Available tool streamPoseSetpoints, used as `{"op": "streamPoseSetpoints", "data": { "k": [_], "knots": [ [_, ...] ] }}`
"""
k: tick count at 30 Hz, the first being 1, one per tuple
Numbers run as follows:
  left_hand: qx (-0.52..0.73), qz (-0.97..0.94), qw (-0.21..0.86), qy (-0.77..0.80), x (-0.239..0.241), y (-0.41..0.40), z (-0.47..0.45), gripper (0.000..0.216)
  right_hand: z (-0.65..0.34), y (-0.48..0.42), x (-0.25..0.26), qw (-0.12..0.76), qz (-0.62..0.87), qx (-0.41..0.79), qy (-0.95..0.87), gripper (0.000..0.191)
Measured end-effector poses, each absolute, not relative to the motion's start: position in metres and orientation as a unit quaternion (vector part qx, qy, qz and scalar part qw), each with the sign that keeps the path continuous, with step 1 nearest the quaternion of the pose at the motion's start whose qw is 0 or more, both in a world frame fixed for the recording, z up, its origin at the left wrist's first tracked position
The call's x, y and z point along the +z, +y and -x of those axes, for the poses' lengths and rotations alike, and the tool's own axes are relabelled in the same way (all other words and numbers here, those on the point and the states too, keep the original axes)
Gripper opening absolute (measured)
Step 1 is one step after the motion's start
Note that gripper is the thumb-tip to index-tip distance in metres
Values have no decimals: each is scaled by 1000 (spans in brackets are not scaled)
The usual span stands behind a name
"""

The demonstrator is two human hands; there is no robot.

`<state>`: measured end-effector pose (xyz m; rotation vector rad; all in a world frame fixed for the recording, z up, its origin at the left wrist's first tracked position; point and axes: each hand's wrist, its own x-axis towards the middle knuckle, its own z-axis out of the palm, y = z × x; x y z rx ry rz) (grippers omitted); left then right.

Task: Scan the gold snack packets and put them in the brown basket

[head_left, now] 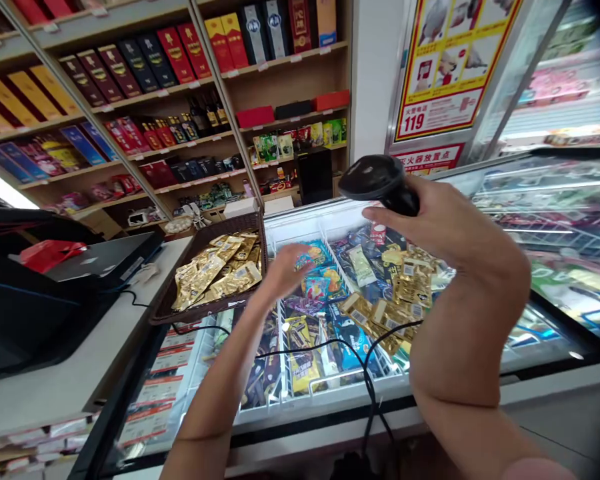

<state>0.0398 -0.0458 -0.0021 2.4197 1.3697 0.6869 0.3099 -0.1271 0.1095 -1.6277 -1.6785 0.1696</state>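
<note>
My right hand (440, 220) grips a black handheld barcode scanner (375, 179) by its handle, held up over the right part of the chest freezer (300, 403). My left hand (286, 268) is slightly blurred, with its fingers apart and nothing seen in them. It hovers between the brown basket and the blue ice cream packets (316, 287). Many gold packets (220, 270) fill the brown woven basket (163, 307), which rests at the freezer's left side. More gold packets (415, 280) lie inside the freezer, below the scanner.
A black cable (367, 380) runs across the freezer's front. On the left, a counter (10, 393) carries a dark monitor (20, 300). Shelves with boxed goods (143, 63) stand behind, and a poster (445, 73) hangs on the wall. Another freezer section (570, 247) lies right.
</note>
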Motion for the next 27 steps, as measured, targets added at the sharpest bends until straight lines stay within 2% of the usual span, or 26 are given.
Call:
{"op": "streamPoseSetpoints", "data": {
  "k": [4,7,12,17,22,27],
  "knots": [
    [135,-866,215,431,-61,-68,-108,55,-308,-125,107,415,603,76,-677,40],
    [125,-863,230,432,-86,-73,-120,68,-305,-124,107,428,584,74,-685,41],
    [114,-837,295,446,-79,-72,-113,47,-301,-127,111,415,571,110,-699,40],
    [82,-804,369,459,-70,-69,-105,64,-301,-128,110,414,581,99,-694,41],
    [103,-816,368,434,-54,-59,-89,14,-299,-123,103,403,585,91,-698,45],
    [274,-687,420,526,-11,-43,-37,18,-295,-116,97,397,583,65,-706,48]
  ]
}}
